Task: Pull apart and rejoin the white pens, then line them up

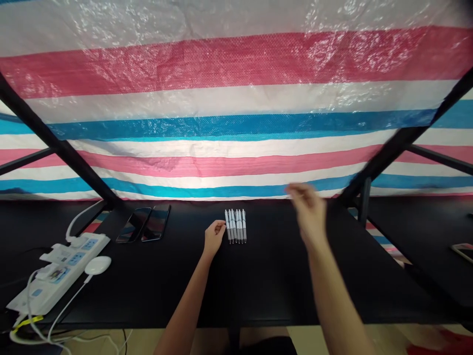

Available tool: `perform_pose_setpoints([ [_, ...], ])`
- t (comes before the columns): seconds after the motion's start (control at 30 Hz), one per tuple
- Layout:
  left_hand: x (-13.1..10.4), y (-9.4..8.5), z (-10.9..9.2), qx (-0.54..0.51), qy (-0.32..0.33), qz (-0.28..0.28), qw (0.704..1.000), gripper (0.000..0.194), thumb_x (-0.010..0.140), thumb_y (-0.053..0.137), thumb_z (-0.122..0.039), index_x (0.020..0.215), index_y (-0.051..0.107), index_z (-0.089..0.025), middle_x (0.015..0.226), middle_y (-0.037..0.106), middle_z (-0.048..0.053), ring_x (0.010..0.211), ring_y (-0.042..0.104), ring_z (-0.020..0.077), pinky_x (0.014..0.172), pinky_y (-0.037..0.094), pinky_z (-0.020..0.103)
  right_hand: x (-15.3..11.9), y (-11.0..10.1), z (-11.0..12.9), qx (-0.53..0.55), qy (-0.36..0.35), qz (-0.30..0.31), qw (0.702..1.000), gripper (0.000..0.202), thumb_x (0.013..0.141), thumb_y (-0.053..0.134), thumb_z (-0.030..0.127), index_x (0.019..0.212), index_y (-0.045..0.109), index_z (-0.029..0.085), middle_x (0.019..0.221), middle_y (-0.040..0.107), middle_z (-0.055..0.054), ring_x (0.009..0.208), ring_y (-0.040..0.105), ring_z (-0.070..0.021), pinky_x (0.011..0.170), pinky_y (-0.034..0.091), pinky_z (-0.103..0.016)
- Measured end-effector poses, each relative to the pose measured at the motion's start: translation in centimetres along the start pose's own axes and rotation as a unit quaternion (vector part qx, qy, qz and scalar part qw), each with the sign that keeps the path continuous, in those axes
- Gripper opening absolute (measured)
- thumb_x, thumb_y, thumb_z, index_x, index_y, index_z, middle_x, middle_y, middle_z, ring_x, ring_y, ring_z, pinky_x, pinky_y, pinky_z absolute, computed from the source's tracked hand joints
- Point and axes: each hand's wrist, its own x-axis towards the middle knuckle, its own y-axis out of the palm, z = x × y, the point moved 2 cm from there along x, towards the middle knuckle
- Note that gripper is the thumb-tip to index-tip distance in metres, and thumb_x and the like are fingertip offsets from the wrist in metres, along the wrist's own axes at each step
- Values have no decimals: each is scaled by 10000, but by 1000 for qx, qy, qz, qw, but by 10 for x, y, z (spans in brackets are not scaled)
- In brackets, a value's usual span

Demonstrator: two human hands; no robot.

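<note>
Several white pens (235,226) lie side by side in a neat row on the black table (258,281), tips pointing away from me. My left hand (214,236) rests on the table with its fingers curled, touching the leftmost pen. My right hand (308,212) is raised above the table to the right of the pens, blurred by motion, fingers loosely apart, and nothing is visible in it.
Two dark phones (144,224) lie at the left rear. A white power strip (59,271) with plugs and cables sits at the left edge. A striped tarp (236,123) and black frame bars (391,148) back the table. Another phone (463,251) lies far right.
</note>
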Motion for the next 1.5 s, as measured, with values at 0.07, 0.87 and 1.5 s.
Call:
perform_pose_setpoints([
  [0.07,0,0,-1,2,0,3,1000,165,749,547,-286,821,642,-172,742,661,35,688,621,153,645,501,266,-17,28,-21,-24,29,94,995,268,826,549,389,930,640,159,859,658,-53,777,594,-178,726,463,-325],
  [0.87,-1,1,0,4,-15,9,1000,212,753,553,-351,828,650,-179,755,660,38,691,614,158,649,500,271,-71,86,-86,-105,120,213,964,286,823,444,406,833,665,225,642,636,-17,610,572,-185,565,396,-267],
  [1.5,-3,1,-4,0,-5,20,1000,182,764,550,-328,806,654,-184,763,676,38,717,633,169,658,500,270,-71,87,-83,-109,105,216,965,247,822,445,373,811,652,238,665,638,-5,660,574,-183,601,400,-268],
])
